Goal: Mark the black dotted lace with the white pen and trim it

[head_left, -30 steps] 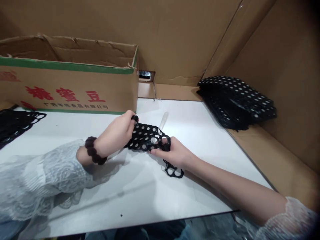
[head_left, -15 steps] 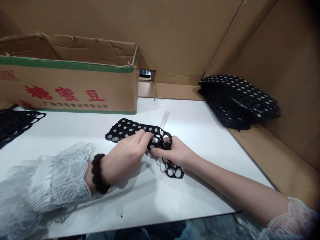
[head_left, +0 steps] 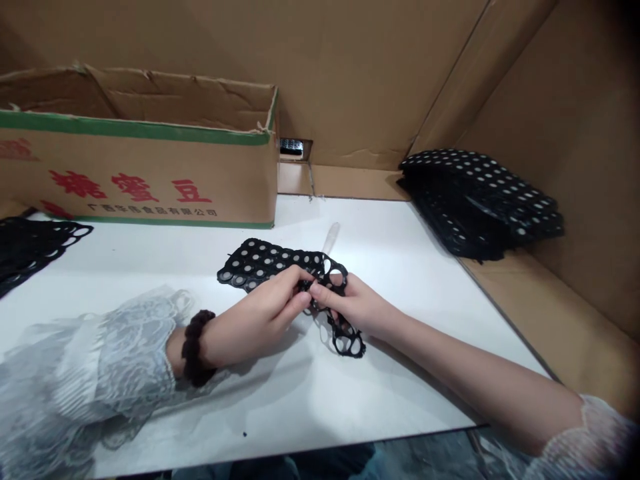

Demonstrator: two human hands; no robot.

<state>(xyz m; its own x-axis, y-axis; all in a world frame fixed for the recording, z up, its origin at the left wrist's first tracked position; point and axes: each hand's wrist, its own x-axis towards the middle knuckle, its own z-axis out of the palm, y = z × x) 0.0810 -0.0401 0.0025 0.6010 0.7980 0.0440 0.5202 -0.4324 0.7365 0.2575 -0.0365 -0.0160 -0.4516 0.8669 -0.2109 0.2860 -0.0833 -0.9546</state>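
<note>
The left hand [head_left: 270,307] and the right hand [head_left: 367,308] meet mid-scene, each with its grip closed on the perforated black sheet with pale round dots [head_left: 260,257], its dotted part lying leftward over the white tabletop [head_left: 280,413]. From here I see its open rings hanging by the right hand. Just beyond is a clear plastic strip [head_left: 331,238]; far left, a green-edged brown cardboard box [head_left: 165,160]; far right, a pile of black dotted sheets [head_left: 480,193].

A dark, knobbly band [head_left: 199,348] sits behind my left fingers [head_left: 293,275]. Farther back, my pale lace sleeves [head_left: 133,357] have frilly edges.
</note>
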